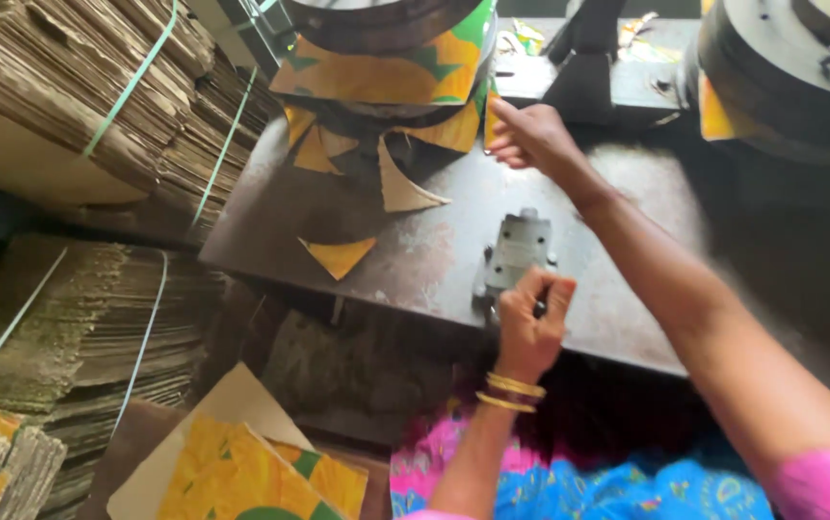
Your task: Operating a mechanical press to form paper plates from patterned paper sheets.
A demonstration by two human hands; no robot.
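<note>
We keep our left hand point(530, 327) fisted on the grey metal switch box point(518, 252) while our right hand point(528, 135), fingers loosely curled on nothing, nudges the yellow printed sheet point(376, 77) at 12 o'clock squarely under the round press point(376, 19).

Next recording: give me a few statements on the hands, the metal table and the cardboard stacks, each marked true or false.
1. The left hand is closed around a part of the grey metal block at the table edge. True.
2. The right hand rests flat on the table. False: it is raised toward the printed yellow sheet under the round plate.
3. Gold bangles sit on the left wrist. True.
4. The cardboard stacks at the left are loose. False: they are tied with pale green straps.
5. Yellow triangular offcuts lie on the table. True.
</note>
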